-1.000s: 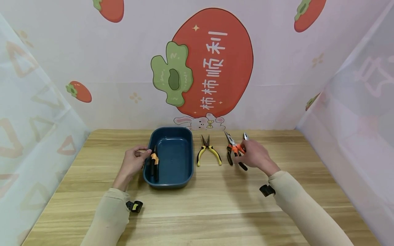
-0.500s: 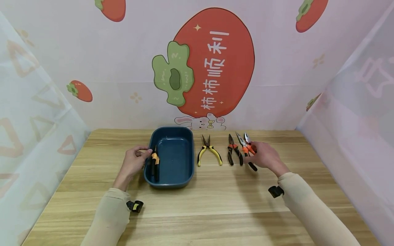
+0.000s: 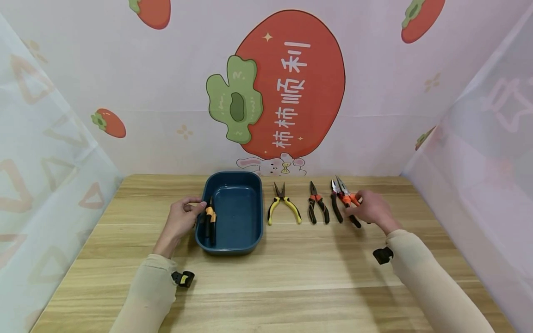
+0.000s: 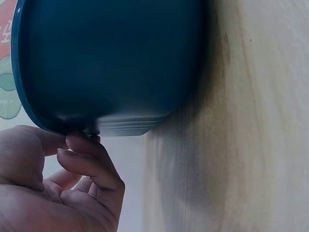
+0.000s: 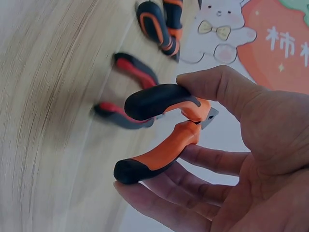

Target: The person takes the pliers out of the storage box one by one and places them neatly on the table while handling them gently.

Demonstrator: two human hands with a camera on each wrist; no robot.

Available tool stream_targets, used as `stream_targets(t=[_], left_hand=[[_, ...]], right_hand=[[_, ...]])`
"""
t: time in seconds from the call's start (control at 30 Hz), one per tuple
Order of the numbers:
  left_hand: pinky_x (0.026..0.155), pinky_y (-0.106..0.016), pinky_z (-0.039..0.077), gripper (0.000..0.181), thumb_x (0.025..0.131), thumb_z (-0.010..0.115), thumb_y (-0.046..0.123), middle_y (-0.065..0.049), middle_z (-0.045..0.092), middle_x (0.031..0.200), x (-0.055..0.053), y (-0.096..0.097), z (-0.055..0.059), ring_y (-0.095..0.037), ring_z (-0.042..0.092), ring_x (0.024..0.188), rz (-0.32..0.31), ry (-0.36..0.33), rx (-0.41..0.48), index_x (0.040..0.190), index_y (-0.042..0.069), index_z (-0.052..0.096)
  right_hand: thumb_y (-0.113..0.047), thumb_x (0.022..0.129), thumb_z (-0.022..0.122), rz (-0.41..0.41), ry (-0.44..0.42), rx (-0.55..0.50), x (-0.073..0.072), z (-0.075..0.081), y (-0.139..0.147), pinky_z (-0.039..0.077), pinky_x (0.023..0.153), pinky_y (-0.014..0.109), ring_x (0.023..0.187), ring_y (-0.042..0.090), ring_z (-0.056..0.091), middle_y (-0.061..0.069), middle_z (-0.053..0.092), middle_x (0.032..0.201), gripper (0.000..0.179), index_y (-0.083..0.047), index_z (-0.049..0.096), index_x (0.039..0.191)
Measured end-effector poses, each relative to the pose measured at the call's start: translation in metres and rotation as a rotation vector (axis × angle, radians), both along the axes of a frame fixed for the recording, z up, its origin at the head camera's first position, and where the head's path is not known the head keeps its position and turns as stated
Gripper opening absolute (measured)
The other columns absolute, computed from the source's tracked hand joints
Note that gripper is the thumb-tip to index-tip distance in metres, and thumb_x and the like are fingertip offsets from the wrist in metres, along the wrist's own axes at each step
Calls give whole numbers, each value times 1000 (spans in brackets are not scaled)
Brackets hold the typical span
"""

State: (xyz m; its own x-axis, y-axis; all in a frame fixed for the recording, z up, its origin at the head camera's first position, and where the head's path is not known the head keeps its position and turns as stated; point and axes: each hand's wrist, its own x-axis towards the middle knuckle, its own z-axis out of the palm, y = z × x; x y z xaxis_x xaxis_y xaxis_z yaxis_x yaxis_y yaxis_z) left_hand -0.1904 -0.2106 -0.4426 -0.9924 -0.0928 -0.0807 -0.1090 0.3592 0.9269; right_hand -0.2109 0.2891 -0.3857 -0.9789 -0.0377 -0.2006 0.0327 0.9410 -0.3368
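One pair of orange-handled pliers [image 5: 166, 150] sits in my right hand [image 3: 369, 208], thumb and fingers half-spread around its parted handles, nose pointing far and slightly left, just right of the red-handled pliers [image 3: 337, 209]; my left hand [image 3: 180, 221] pinches the blue tray [image 3: 235, 212] at its left rim.

Behind the wooden table [image 3: 275, 296], a pale backdrop [image 3: 166, 60] shows a large red persimmon [image 3: 322, 88] and a rabbit [image 3: 272, 165].
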Motion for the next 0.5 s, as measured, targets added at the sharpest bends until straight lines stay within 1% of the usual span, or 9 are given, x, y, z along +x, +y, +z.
stream_targets(t=[0.07, 0.17, 0.27, 0.4, 0.5], left_hand=[[55, -27, 45, 36, 105, 60, 24, -7, 65, 85, 0, 0, 0, -13, 52, 64, 2, -1, 1, 130, -2, 60], [56, -28, 46, 36, 105, 60, 23, -7, 65, 85, 0, 0, -1, -14, 52, 64, 0, -4, -6, 130, -2, 60], [56, -29, 46, 35, 105, 59, 23, -7, 65, 84, 1, 0, -2, -13, 52, 64, 2, -8, -8, 130, -1, 61], [55, -30, 46, 35, 105, 60, 24, -6, 64, 83, 0, -1, -2, -13, 51, 63, 3, -9, -6, 130, -1, 61], [55, -30, 46, 35, 105, 60, 24, -6, 63, 82, 0, -1, -2, -12, 51, 62, 3, -10, 0, 129, -1, 61]], right_hand=[[-32, 89, 73, -7, -6, -12, -1, -1, 5, 47, 55, 35, 64, 22, 60, 27, 64, 111, 61, 12, 55, 128], [-30, 90, 72, -14, -11, -19, -3, -3, 13, 47, 55, 35, 62, 22, 60, 29, 63, 111, 61, 13, 53, 128], [-31, 91, 72, -23, -16, -20, -6, -5, 21, 46, 55, 35, 64, 23, 58, 27, 63, 107, 61, 14, 53, 128], [-33, 92, 72, -48, -28, -24, -10, -9, 30, 44, 54, 34, 65, 23, 56, 20, 63, 94, 54, 12, 57, 119], [-32, 91, 73, -71, -56, -31, -13, -13, 36, 42, 52, 33, 63, 24, 56, 14, 61, 86, 44, 7, 60, 109]])
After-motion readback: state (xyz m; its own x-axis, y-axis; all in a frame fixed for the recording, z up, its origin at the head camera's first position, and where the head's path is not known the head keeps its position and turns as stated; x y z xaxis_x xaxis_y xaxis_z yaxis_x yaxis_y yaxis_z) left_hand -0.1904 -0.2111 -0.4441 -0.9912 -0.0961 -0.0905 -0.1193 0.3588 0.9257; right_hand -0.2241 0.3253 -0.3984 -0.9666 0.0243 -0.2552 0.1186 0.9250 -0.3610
